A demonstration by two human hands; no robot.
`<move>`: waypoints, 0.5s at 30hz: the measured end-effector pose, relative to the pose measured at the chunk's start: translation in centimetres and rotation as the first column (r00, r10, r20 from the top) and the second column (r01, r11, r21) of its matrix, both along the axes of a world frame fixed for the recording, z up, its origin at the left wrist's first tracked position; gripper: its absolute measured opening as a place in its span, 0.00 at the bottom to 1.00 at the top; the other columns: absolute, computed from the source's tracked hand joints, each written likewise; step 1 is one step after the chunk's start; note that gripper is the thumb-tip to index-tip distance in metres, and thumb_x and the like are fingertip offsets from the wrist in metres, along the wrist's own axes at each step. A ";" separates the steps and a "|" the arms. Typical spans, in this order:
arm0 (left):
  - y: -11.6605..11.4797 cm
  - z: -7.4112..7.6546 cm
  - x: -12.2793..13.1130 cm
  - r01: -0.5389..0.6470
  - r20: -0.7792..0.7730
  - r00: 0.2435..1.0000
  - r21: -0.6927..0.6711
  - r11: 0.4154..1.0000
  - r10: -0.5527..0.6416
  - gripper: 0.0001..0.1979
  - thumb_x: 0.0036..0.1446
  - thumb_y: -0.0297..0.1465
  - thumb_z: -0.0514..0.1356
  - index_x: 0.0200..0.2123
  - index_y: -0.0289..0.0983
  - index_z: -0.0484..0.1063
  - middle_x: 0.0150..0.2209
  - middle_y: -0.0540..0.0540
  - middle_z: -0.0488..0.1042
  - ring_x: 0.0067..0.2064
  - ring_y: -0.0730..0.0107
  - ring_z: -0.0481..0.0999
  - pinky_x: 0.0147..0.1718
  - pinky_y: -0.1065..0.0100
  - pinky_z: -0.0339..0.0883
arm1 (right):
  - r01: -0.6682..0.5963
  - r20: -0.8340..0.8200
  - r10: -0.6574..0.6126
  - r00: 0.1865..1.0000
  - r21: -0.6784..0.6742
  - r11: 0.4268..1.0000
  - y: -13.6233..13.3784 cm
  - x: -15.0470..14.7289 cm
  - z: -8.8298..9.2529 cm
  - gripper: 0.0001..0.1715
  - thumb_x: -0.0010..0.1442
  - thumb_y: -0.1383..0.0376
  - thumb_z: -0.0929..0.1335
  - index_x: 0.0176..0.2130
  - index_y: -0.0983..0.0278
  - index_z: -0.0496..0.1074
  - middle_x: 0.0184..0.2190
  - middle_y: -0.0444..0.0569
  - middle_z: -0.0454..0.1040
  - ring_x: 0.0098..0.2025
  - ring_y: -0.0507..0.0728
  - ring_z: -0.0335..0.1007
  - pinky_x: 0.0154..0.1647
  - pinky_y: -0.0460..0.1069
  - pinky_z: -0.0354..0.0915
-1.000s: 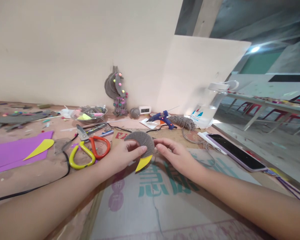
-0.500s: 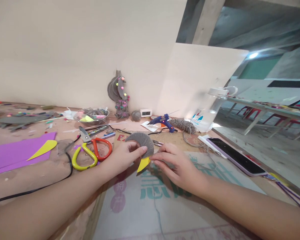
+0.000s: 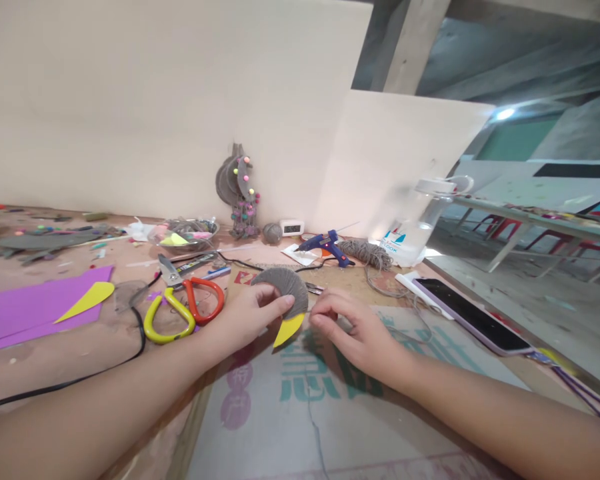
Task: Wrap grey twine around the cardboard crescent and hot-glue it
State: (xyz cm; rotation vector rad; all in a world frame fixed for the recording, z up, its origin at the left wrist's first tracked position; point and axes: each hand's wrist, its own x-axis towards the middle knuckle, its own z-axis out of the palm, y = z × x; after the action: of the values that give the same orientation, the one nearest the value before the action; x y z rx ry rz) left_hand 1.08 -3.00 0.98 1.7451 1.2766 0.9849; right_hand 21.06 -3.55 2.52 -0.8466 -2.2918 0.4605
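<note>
My left hand pinches a grey, twine-covered crescent piece with a yellow foam tip at its lower end, holding it just above the cardboard sheet. Beside that tip sits my right hand, fingers curled with the fingertips close to the yellow foam, and I see nothing held in it.
Yellow- and orange-handled scissors lie left of my left hand, with a black cable and purple foam sheet. A blue glue gun, twine bundle, phone, water jug and a bowl of scraps stand behind.
My right hand came in to touch the yellow tip half a second ago, then drew back slightly to the right. The left hand kept hold of the crescent piece.
</note>
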 end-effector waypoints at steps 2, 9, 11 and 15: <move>0.0 0.0 0.0 -0.001 0.000 1.000 -0.004 1.000 0.001 0.20 0.51 0.46 0.54 0.19 0.36 0.63 0.18 0.53 0.66 0.23 0.74 0.65 0.24 0.72 0.57 | 0.073 -0.079 -0.075 0.994 -0.029 0.997 0.1 0.1 -0.1 0.11 0.61 0.62 0.61 0.28 0.64 0.62 0.27 0.45 0.62 0.31 0.51 0.59 0.33 0.47 0.58; 0.0 0.0 0.2 -0.015 -0.008 1.000 -0.024 1.000 0.015 0.20 0.51 0.46 0.54 0.19 0.36 0.62 0.19 0.53 0.65 0.23 0.74 0.65 0.24 0.72 0.57 | 0.173 -0.094 -0.200 0.975 -0.239 0.956 0.8 0.1 -0.7 0.13 0.58 0.59 0.63 0.43 0.61 0.62 0.29 0.44 0.64 0.30 0.51 0.60 0.30 0.47 0.58; 0.0 0.0 0.2 -0.012 0.000 1.000 -0.024 1.000 0.012 0.20 0.51 0.46 0.54 0.18 0.36 0.62 0.19 0.53 0.64 0.23 0.74 0.65 0.24 0.72 0.57 | 0.143 -0.091 -0.173 0.981 -0.274 0.951 0.8 0.0 -0.7 0.12 0.57 0.59 0.64 0.41 0.61 0.62 0.29 0.43 0.65 0.29 0.51 0.60 0.30 0.46 0.58; 0.0 -0.1 0.2 -0.009 0.004 1.000 -0.023 1.000 0.009 0.20 0.51 0.45 0.54 0.18 0.36 0.62 0.18 0.53 0.64 0.23 0.74 0.64 0.23 0.73 0.56 | 0.102 -0.100 -0.143 0.985 -0.335 0.937 0.8 -0.2 -0.9 0.10 0.57 0.60 0.64 0.38 0.62 0.61 0.27 0.42 0.65 0.28 0.50 0.61 0.30 0.46 0.60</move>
State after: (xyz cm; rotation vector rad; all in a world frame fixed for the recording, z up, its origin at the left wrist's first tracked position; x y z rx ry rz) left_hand 1.24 -3.00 0.85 1.7204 1.2895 0.9751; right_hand 20.91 -2.78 1.65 -1.0841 -2.0646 0.8317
